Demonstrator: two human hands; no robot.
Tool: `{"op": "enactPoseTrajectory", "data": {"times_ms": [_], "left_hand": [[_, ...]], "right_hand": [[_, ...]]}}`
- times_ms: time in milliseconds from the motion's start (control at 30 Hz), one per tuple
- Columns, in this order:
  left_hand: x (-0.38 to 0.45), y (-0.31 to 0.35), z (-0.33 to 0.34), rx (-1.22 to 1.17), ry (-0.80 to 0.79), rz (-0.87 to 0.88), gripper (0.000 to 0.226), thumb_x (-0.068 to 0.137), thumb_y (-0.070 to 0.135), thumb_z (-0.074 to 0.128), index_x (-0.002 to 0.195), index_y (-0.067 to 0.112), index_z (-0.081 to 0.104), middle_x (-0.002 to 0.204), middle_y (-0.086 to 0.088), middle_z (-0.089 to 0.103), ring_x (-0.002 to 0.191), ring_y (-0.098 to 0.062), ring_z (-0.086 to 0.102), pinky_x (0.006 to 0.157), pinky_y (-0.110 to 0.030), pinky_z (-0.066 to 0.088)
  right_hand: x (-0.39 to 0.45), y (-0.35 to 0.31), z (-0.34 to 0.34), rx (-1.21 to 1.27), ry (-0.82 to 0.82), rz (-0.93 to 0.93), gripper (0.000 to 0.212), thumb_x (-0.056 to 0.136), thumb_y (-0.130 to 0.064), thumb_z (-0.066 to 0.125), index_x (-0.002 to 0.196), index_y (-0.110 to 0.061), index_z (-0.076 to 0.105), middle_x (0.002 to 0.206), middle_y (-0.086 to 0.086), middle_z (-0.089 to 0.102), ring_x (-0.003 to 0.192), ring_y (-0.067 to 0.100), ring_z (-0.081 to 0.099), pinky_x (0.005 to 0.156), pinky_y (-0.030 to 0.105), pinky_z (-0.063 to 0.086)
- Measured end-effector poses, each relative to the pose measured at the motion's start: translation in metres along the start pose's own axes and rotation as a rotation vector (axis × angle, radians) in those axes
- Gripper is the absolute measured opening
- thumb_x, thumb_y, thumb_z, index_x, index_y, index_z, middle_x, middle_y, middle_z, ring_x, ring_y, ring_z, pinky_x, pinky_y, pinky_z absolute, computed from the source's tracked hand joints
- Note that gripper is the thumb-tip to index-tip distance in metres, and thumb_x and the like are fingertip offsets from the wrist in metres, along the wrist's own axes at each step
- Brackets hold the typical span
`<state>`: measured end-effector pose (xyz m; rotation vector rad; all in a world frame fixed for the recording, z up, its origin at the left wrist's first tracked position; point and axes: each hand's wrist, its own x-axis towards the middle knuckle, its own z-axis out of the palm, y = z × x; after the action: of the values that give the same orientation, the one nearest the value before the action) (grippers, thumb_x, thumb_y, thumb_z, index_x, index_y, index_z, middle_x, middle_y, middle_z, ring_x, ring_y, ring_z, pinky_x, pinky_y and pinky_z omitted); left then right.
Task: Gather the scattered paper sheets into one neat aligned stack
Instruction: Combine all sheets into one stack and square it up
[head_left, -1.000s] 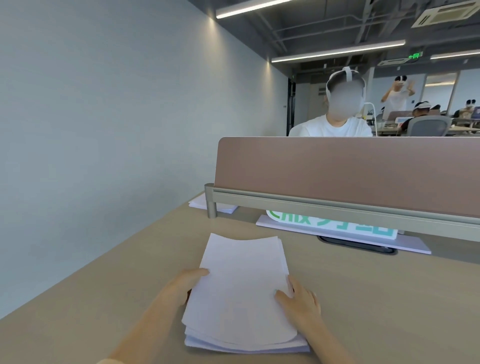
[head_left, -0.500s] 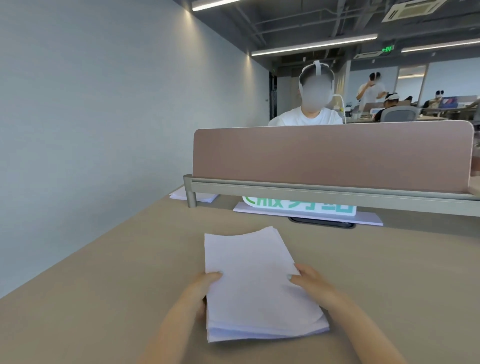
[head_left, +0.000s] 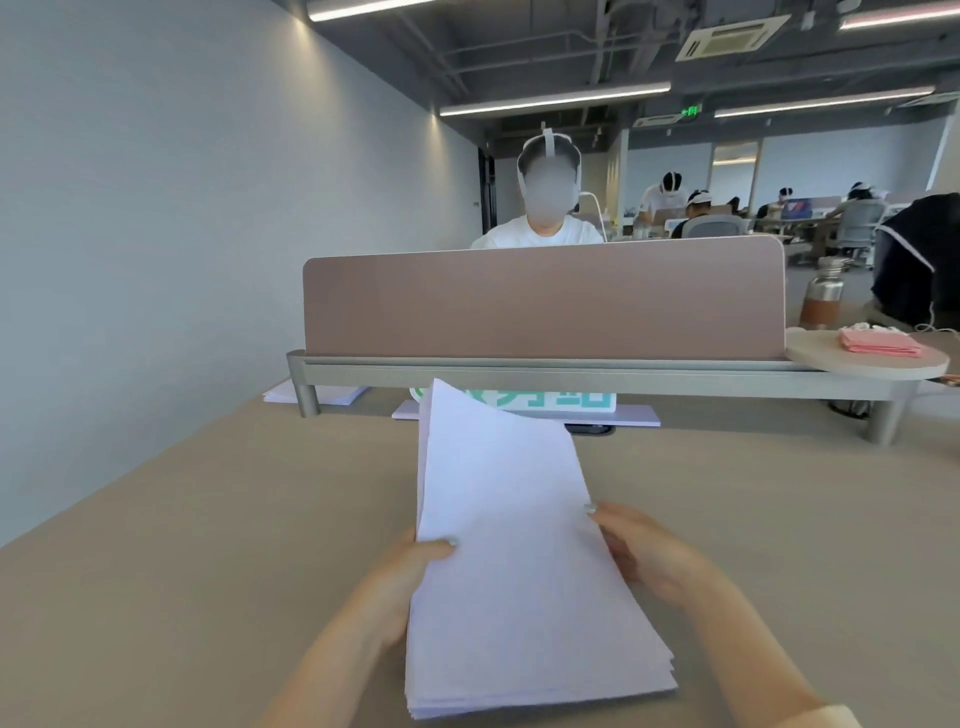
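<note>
A thick stack of white paper sheets is raised off the beige desk, its far end tilted up toward the divider. My left hand grips the stack's left edge, thumb on top. My right hand holds the right edge, fingers curled under it. The near edges of the sheets look roughly even, with slight fanning at the lower right corner.
A brown divider panel on a metal rail crosses the desk ahead. Under it lie a white sign with green lettering and another pile of paper at the far left. A person sits behind the divider. A bottle and pink cloth are at the right.
The stack lay flat on the desk with my hands at its sides; now both hands have lifted it and tipped its far end upward. The view has swung leftward, showing more of the room at the right.
</note>
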<state>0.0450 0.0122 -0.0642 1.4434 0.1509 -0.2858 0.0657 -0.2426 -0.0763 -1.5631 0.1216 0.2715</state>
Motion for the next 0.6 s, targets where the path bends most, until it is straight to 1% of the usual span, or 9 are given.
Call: {"op": "enactPoseTrajectory", "data": {"times_ms": [67, 133, 200, 267, 333, 400, 433, 500, 600], "left_hand": [[-0.002, 0.007, 0.008, -0.004, -0.078, 0.059, 0.043, 0.074, 0.009, 0.067, 0.116, 0.009, 0.061, 0.095, -0.009, 0.075, 0.078, -0.023, 0.073, 0.065, -0.032, 0.056], [-0.003, 0.013, 0.017, -0.014, -0.159, 0.111, 0.047, 0.068, 0.017, 0.066, 0.115, 0.014, 0.062, 0.105, -0.009, 0.074, 0.090, -0.026, 0.072, 0.072, -0.037, 0.058], [-0.003, 0.020, 0.029, -0.002, -0.188, 0.167, 0.049, 0.069, 0.020, 0.065, 0.118, 0.016, 0.061, 0.112, -0.008, 0.072, 0.102, -0.029, 0.068, 0.085, -0.043, 0.055], [-0.002, 0.027, 0.041, 0.042, -0.158, 0.254, 0.051, 0.071, 0.026, 0.065, 0.121, 0.019, 0.060, 0.112, -0.001, 0.072, 0.106, -0.024, 0.067, 0.094, -0.046, 0.051], [-0.001, 0.038, 0.054, 0.133, -0.111, 0.374, 0.040, 0.077, 0.033, 0.065, 0.116, 0.029, 0.060, 0.109, 0.012, 0.073, 0.105, -0.013, 0.067, 0.095, -0.039, 0.051], [0.001, 0.047, 0.067, 0.186, -0.051, 0.475, 0.019, 0.089, 0.030, 0.061, 0.107, 0.035, 0.061, 0.099, 0.022, 0.072, 0.097, 0.001, 0.067, 0.084, -0.021, 0.053], [0.003, 0.051, 0.073, 0.181, -0.026, 0.512, 0.017, 0.092, 0.025, 0.057, 0.103, 0.037, 0.060, 0.094, 0.024, 0.072, 0.091, 0.006, 0.066, 0.075, -0.013, 0.052], [0.009, 0.057, 0.084, 0.149, 0.016, 0.552, 0.020, 0.093, 0.019, 0.054, 0.103, 0.036, 0.057, 0.095, 0.023, 0.068, 0.089, 0.007, 0.064, 0.063, -0.007, 0.049], [0.019, 0.055, 0.097, 0.116, 0.030, 0.541, 0.018, 0.093, 0.017, 0.053, 0.100, 0.033, 0.057, 0.095, 0.020, 0.063, 0.093, 0.006, 0.058, 0.056, -0.001, 0.045]], "right_hand": [[-0.003, -0.001, -0.010, 0.068, 0.021, -0.032, 0.030, 0.090, -0.032, 0.059, 0.112, -0.012, 0.065, 0.102, 0.006, 0.074, 0.089, 0.024, 0.069, 0.073, 0.030, 0.053], [-0.010, -0.009, -0.018, 0.138, 0.042, -0.064, 0.035, 0.088, -0.035, 0.063, 0.115, -0.013, 0.065, 0.107, 0.007, 0.074, 0.099, 0.026, 0.070, 0.088, 0.039, 0.054], [-0.020, -0.020, -0.024, 0.200, 0.080, -0.104, 0.036, 0.083, -0.036, 0.069, 0.111, -0.013, 0.066, 0.103, 0.008, 0.075, 0.094, 0.027, 0.072, 0.088, 0.045, 0.055], [-0.030, -0.036, -0.030, 0.249, 0.142, -0.195, 0.027, 0.083, -0.029, 0.069, 0.104, -0.012, 0.067, 0.096, 0.009, 0.076, 0.085, 0.028, 0.074, 0.081, 0.046, 0.057], [-0.038, -0.053, -0.032, 0.275, 0.202, -0.300, 0.021, 0.084, -0.025, 0.068, 0.101, -0.013, 0.069, 0.093, 0.007, 0.077, 0.083, 0.027, 0.074, 0.075, 0.041, 0.058], [-0.046, -0.066, -0.031, 0.292, 0.270, -0.401, 0.018, 0.085, -0.024, 0.067, 0.100, -0.014, 0.069, 0.095, 0.004, 0.077, 0.086, 0.025, 0.074, 0.076, 0.039, 0.058], [-0.048, -0.070, -0.030, 0.297, 0.297, -0.447, 0.016, 0.086, -0.024, 0.066, 0.099, -0.015, 0.070, 0.095, 0.002, 0.077, 0.087, 0.023, 0.073, 0.077, 0.038, 0.057], [-0.052, -0.076, -0.028, 0.283, 0.327, -0.513, 0.014, 0.087, -0.022, 0.064, 0.096, -0.014, 0.071, 0.094, 0.000, 0.077, 0.086, 0.018, 0.073, 0.073, 0.033, 0.057], [-0.051, -0.078, -0.029, 0.245, 0.335, -0.531, 0.012, 0.088, -0.020, 0.063, 0.091, -0.013, 0.072, 0.088, -0.002, 0.077, 0.080, 0.013, 0.074, 0.064, 0.024, 0.056]]}}
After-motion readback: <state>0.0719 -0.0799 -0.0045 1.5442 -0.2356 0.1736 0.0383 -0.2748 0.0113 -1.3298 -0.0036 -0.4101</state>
